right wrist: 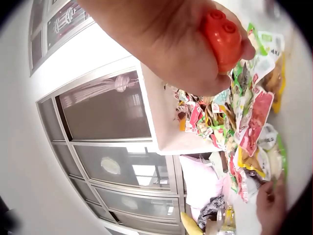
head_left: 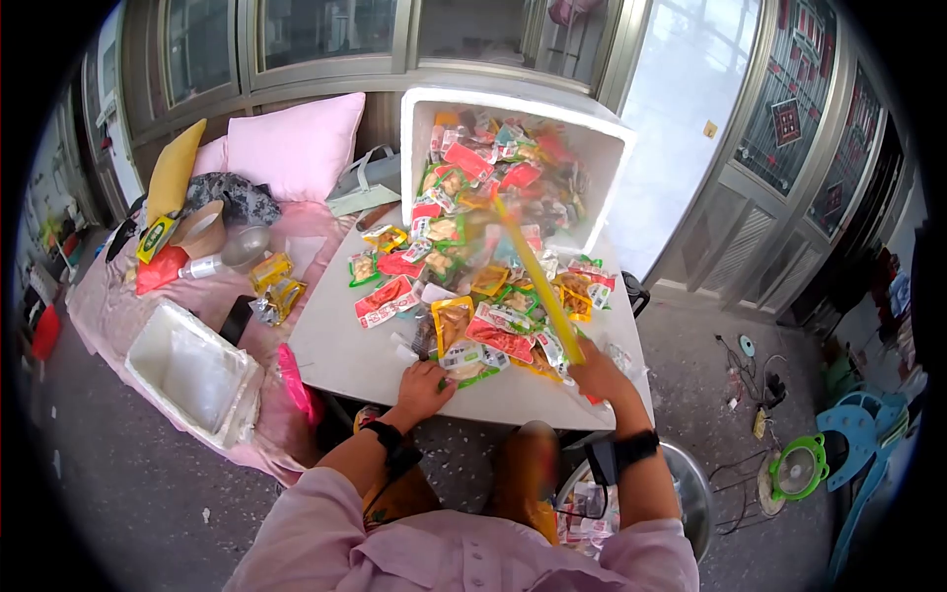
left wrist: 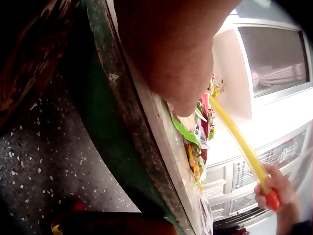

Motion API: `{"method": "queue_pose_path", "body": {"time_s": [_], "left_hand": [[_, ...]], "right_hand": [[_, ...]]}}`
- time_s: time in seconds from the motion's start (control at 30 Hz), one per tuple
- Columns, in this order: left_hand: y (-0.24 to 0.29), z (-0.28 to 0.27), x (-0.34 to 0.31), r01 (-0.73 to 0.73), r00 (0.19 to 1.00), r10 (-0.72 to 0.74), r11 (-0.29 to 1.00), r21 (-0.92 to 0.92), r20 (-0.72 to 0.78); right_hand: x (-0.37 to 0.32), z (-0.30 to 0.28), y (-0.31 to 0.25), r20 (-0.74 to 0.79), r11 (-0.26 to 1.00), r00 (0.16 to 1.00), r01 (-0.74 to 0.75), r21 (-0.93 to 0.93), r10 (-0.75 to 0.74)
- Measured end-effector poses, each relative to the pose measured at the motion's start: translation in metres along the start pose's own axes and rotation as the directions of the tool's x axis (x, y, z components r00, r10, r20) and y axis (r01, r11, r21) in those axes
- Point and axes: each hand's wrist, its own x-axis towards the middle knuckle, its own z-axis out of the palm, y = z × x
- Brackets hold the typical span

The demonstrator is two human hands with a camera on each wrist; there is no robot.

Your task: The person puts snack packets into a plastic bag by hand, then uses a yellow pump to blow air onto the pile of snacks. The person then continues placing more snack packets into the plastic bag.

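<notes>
My right hand (head_left: 600, 375) grips the lower end of a long yellow stick (head_left: 533, 271). A red knob (right wrist: 224, 41) caps that end and pokes out of the fist in the right wrist view. The stick's far end reaches over the snack packets (head_left: 503, 335), toward a tipped white foam box (head_left: 614, 163), and is blurred there. Small sealed packets in red, green and yellow fill the box and spill from its mouth onto the table (head_left: 330, 340). My left hand (head_left: 424, 390) rests on the front table edge, fingers touching the nearest green-edged packet (head_left: 473, 377).
Left of the table, a pink-covered bed or couch carries a white foam tray (head_left: 192, 370), bowls (head_left: 247, 247), yellow packets (head_left: 278, 286) and pillows (head_left: 296, 143). Below the table's right front stands a metal basin (head_left: 691, 493) with packets. A green fan (head_left: 797, 467) sits on the floor at right.
</notes>
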Motion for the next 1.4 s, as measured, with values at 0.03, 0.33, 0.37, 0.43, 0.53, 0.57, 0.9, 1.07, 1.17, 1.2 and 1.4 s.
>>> {"method": "queue_pose_path", "body": {"time_s": [0.03, 0.33, 0.37, 0.43, 0.53, 0.57, 0.9, 1.07, 1.17, 1.2, 1.4], "left_hand": [[0.000, -0.001, 0.001, -0.002, 1.000, 0.002, 1.000, 0.001, -0.006], [-0.002, 0.002, 0.000, -0.039, 0.998, 0.038, 0.999, -0.007, -0.057], [-0.002, 0.002, 0.000, -0.040, 0.997, 0.039, 0.999, -0.010, -0.060], [-0.002, 0.001, 0.000, -0.024, 0.999, 0.024, 1.000, 0.004, -0.044], [0.001, 0.002, -0.001, -0.012, 1.000, 0.013, 1.000, 0.017, -0.025], [0.000, 0.001, 0.000, -0.014, 1.000, 0.015, 1.000, 0.025, -0.021], [-0.001, 0.002, -0.001, -0.006, 1.000, 0.006, 1.000, 0.014, -0.002], [-0.001, 0.000, -0.001, 0.021, 0.999, -0.022, 1.000, 0.016, 0.036], [-0.002, 0.002, -0.002, -0.018, 1.000, 0.018, 1.000, 0.021, -0.003], [-0.002, 0.003, -0.003, -0.013, 1.000, 0.013, 1.000, 0.020, 0.001], [-0.005, 0.003, -0.001, -0.036, 0.999, 0.037, 0.999, 0.004, -0.027]], "right_hand": [[-0.012, 0.002, 0.011, 0.032, 0.999, 0.999, -0.034, 0.013, 0.034], [-0.153, 0.019, 0.046, -0.024, 0.964, 0.995, -0.085, 0.253, 0.094], [-0.164, 0.018, 0.041, 0.009, 0.939, 0.990, -0.136, 0.316, 0.140], [-0.168, 0.036, 0.061, -0.105, 0.900, 0.994, 0.017, 0.435, 0.032], [-0.144, 0.044, 0.063, -0.167, 0.900, 0.985, 0.047, 0.434, 0.029], [-0.128, 0.044, 0.056, -0.172, 0.911, 0.984, 0.027, 0.411, 0.048], [0.060, 0.036, 0.000, -0.188, 0.938, 0.968, 0.215, 0.274, -0.167], [0.015, 0.027, -0.021, 0.066, 0.945, 0.997, -0.061, 0.323, 0.042], [-0.023, 0.017, 0.011, 0.102, 0.983, 0.995, -0.028, 0.182, 0.010], [-0.037, 0.016, 0.019, 0.085, 0.989, 0.996, 0.027, 0.145, -0.040], [-0.111, 0.022, 0.036, 0.022, 0.993, 0.998, 0.060, 0.106, -0.062]]}}
